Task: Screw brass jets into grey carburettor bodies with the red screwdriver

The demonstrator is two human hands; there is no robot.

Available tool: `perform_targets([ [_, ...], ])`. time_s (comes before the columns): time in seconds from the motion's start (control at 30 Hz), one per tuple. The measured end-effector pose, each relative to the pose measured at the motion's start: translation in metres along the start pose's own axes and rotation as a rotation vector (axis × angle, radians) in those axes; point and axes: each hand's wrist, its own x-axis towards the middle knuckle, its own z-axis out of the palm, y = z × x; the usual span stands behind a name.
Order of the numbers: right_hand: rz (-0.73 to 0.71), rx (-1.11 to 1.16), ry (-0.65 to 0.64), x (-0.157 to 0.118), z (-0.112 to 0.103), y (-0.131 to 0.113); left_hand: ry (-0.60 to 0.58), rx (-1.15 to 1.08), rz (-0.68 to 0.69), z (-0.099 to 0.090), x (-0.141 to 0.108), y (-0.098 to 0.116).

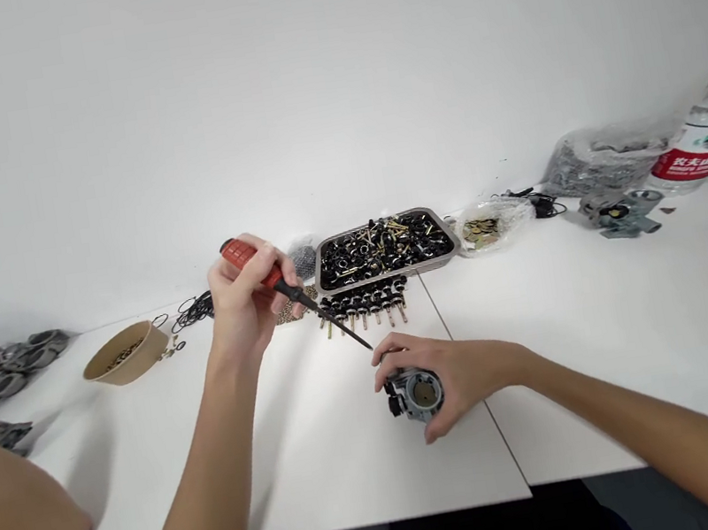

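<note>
My left hand [244,296] is closed round the red and black handle of a screwdriver [295,294]. Its dark shaft slants down to the right, and the tip ends close to the fingers of my right hand [442,376]. That hand grips a grey metal throttle body [413,397] on the white table, thumb below and fingers over the top. The round bore faces up toward me, with a brass-coloured plate inside and a black part on its left side. Whether the screwdriver's tip touches anything, I cannot tell.
Behind my hands stands a metal tray [389,275] of black and brass parts, with several more lined up [366,301] before it. A tan bowl [156,348] and grey castings [8,369] lie left; a casting [620,214] and water bottle [704,142] right. Someone's arm [19,524] enters at left.
</note>
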Motion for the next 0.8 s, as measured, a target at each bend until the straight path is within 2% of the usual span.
perform_targets([
  [0.1,-0.007,-0.058,0.025,0.003,0.001,0.000,-0.044,-0.020,-0.089,0.028,0.001,0.009],
  [0.23,-0.037,-0.075,0.052,0.002,0.002,0.001,-0.219,0.090,-0.004,0.046,-0.003,0.006],
  [0.33,-0.037,-0.079,0.052,0.002,0.003,0.003,-0.347,0.158,0.074,0.048,-0.005,0.004],
  [0.43,-0.049,-0.109,0.036,0.002,0.003,0.005,-0.413,0.177,0.123,0.047,-0.005,0.004],
  [0.57,-0.061,-0.119,0.020,0.003,0.004,0.005,-0.440,0.181,0.181,0.046,-0.005,0.006],
  [0.8,-0.085,-0.138,0.038,0.004,0.004,0.006,-0.473,0.218,0.149,0.051,-0.011,-0.001],
])
